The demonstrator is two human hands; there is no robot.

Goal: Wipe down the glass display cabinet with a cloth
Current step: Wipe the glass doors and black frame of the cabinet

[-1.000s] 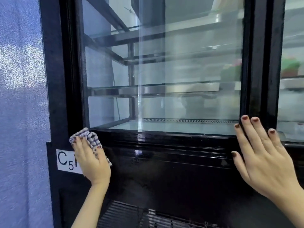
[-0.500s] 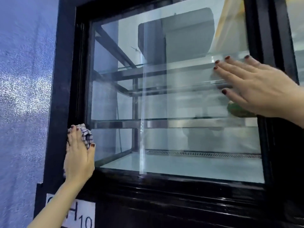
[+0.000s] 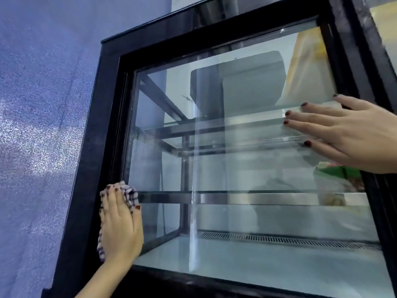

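Cloth sits under the left hand, whose extended fingers press it against the glass display cabinet frame edge. Haze above that hand suggests most wiping remains. The right hand lies flat on the glass pane, holding nothing.

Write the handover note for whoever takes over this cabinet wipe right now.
Left hand: fingers straight, pressing the checked cloth where the glass pane meets the black frame, low on the left.
Right hand: open, flat on the glass at the right, holding nothing.
Done: cannot tell how much has been wiped.
Left: a vertical streak mid-pane and a hazy patch at the upper left show on the glass, so it likely needs wiping across.
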